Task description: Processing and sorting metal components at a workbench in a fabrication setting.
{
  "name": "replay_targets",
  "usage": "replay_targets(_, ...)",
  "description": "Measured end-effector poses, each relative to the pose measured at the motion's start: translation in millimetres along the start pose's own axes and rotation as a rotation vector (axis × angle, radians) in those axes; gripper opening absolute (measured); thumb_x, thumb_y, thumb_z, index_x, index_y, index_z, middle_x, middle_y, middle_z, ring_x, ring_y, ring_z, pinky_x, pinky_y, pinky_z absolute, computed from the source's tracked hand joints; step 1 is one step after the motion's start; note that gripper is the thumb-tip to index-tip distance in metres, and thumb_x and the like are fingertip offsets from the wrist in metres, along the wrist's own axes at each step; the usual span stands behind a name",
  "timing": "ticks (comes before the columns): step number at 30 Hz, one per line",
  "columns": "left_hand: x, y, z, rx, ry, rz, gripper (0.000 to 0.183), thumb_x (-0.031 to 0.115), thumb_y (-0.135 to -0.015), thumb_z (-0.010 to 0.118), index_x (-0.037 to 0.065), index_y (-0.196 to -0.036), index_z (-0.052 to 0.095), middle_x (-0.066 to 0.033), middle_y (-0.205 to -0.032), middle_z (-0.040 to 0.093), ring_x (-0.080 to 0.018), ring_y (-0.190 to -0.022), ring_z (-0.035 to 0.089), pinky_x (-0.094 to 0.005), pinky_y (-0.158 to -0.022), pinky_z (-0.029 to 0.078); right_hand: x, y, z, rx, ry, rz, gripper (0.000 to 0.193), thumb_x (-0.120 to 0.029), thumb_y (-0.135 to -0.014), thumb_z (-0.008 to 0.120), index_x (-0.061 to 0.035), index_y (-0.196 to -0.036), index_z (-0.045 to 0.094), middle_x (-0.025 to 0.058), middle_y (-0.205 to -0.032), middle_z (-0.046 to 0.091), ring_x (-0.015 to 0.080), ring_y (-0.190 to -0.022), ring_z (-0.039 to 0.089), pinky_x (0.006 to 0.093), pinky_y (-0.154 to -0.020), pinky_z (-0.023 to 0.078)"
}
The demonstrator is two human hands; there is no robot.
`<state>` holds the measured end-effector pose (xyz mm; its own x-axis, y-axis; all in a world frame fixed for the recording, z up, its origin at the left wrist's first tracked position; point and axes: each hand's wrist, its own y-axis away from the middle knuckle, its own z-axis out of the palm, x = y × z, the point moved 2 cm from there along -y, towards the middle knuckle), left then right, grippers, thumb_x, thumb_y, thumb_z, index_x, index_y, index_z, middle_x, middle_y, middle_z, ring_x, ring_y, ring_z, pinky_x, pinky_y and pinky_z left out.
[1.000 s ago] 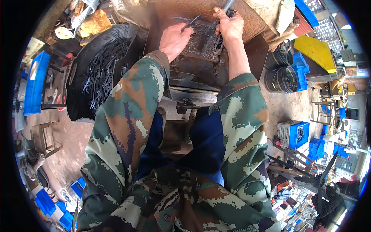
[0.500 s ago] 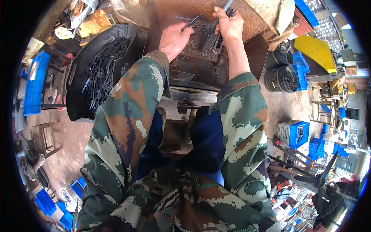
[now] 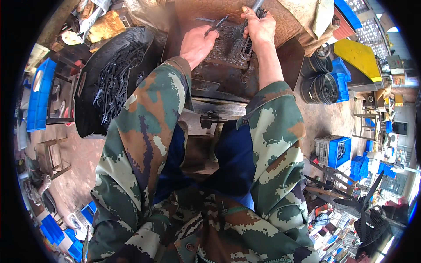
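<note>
Left hand (image 3: 198, 47): the fingers are pinching a dark strip (image 3: 222, 20), whose free end points away, toward the right.
Right hand (image 3: 261, 30): it is closed around the low end of a grey bar (image 3: 258, 5), with the thumb on top.
Place of strip: above the rough wet plate (image 3: 223, 55), in front of the person; whether it touches, I cannot tell.
Handling of strip: I would judge it light and rather stiff, perhaps slippery if wetness is on it; better to take it near one end.
Handling of bar: probably heavier and hard; a full grip low down seems right.
Look of strip: thin, narrow, almost black, slightly curved.
Look of bar: smooth, round, pale grey, with something dark beside the fingers.
</note>
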<state>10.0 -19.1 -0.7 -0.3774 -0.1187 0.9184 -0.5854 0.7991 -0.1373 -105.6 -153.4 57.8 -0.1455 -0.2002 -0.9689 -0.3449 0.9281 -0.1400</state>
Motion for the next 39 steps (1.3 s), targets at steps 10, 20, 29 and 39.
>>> replay_targets(10, 8, 1, 1, -0.025, -0.016, -0.001, 0.027, 0.021, -0.092, 0.052, 0.001, -0.099, 0.069, -0.0011, -0.064, 0.056, -0.0095, -0.062, 0.053, -0.0266, -0.061, 0.044, 2, -3, -4, 0.022, -0.019, -0.024, 0.027, -0.021, -0.085, 0.074, 0.0003, -0.089, 0.058, 0.0063, -0.069, 0.066, 0.0131, -0.045, 0.056, 0.0293, -0.04, 0.047)
replay_targets(20, 7, 1, 1, -0.035, -0.012, 0.009, 0.027, 0.021, -0.091, 0.053, 0.0, -0.098, 0.069, -0.0013, -0.065, 0.056, -0.0096, -0.063, 0.053, -0.0267, -0.062, 0.045, -4, 0, -3, 0.003, -0.062, 0.004, 0.024, -0.023, -0.088, 0.071, -0.0055, -0.093, 0.056, 0.0023, -0.066, 0.059, 0.0126, -0.039, 0.047, 0.0281, -0.036, 0.039)
replay_targets(29, 4, 1, -2, -0.057, -0.034, -0.08, 0.037, 0.033, -0.088, 0.056, 0.004, -0.109, 0.068, -0.0173, -0.081, 0.068, -0.0346, -0.084, 0.065, -0.0411, -0.08, 0.048, -6, 3, 1, 0.004, -0.071, 0.013, 0.022, -0.022, -0.089, 0.071, -0.0055, -0.091, 0.055, 0.0029, -0.066, 0.059, 0.0123, -0.039, 0.046, 0.0284, -0.036, 0.038)
replay_targets(39, -7, -3, 0, -0.05, -0.041, -0.072, 0.047, 0.033, -0.087, 0.057, 0.0, -0.119, 0.063, -0.0227, -0.104, 0.068, -0.0367, -0.104, 0.063, -0.04, -0.093, 0.046, -5, 3, 3, 0.011, -0.079, 0.002, 0.023, -0.022, -0.088, 0.071, -0.0055, -0.091, 0.055, 0.003, -0.066, 0.059, 0.0123, -0.038, 0.046, 0.0285, -0.035, 0.038)
